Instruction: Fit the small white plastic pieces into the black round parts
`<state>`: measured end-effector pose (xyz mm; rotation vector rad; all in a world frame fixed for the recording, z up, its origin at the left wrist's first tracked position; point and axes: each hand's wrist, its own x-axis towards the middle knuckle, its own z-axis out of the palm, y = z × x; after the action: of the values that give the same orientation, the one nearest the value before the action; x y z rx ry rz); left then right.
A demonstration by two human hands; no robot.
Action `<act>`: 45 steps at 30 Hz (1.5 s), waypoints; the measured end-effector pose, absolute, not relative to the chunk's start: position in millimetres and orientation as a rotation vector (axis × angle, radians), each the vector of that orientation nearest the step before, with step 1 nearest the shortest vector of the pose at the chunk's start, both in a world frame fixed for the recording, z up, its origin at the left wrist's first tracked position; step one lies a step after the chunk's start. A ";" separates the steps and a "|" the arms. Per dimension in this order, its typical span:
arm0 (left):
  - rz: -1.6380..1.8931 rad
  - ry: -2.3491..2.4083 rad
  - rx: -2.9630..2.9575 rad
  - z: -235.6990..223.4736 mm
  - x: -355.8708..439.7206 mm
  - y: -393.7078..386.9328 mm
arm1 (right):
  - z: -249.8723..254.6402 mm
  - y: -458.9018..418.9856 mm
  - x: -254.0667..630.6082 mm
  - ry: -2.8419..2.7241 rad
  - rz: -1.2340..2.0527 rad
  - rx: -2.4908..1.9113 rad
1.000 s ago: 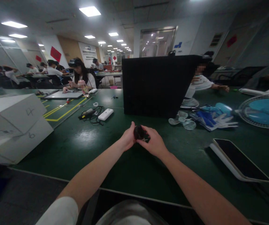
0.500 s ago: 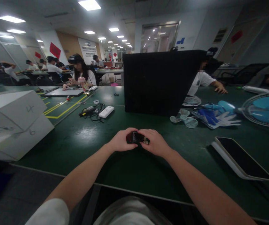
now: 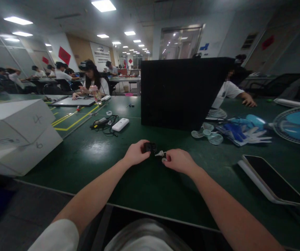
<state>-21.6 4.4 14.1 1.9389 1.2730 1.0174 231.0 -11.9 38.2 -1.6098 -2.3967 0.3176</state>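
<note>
My left hand (image 3: 135, 154) is closed around a small black blocky part (image 3: 150, 147), held just above the green table by fingers and thumb. To its right, my right hand (image 3: 180, 160) pinches a small pale pointed part (image 3: 160, 153) with a collar around it. A rounded pale bit shows below that, at the thumb. The pointed end faces the black part, with a narrow gap between them. I cannot make out the exact kind of either part.
A black box (image 3: 181, 94) stands ahead, with clear fan blades (image 3: 207, 134), gloves (image 3: 244, 134) and a blue fan (image 3: 299, 123) to its right. A phone (image 3: 274, 177) lies at right. White boxes (image 3: 19, 136) stand left; a white power bank (image 3: 120, 124) and cables (image 3: 104, 122) lie ahead.
My hands have moved apart. The pale part, earlier up against the dark part, is now clear of it in my right hand. The whole view has shifted slightly.
</note>
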 end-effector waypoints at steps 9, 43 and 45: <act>0.961 1.170 1.949 12.5 -11.9 -7.8 | 50.1 -26.4 222.1 -2.304 0.317 -1.130; 1.292 1.299 1.514 16.0 -27.5 15.6 | 12.9 20.1 227.5 -2.442 -0.019 -1.365; 1.206 1.261 1.569 14.2 -23.4 9.7 | 18.5 21.4 246.0 -2.332 -0.011 -1.437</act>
<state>-23.4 9.7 14.2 1.5694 1.2607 1.2056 246.0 21.4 18.5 -1.4367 -2.3325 -0.0108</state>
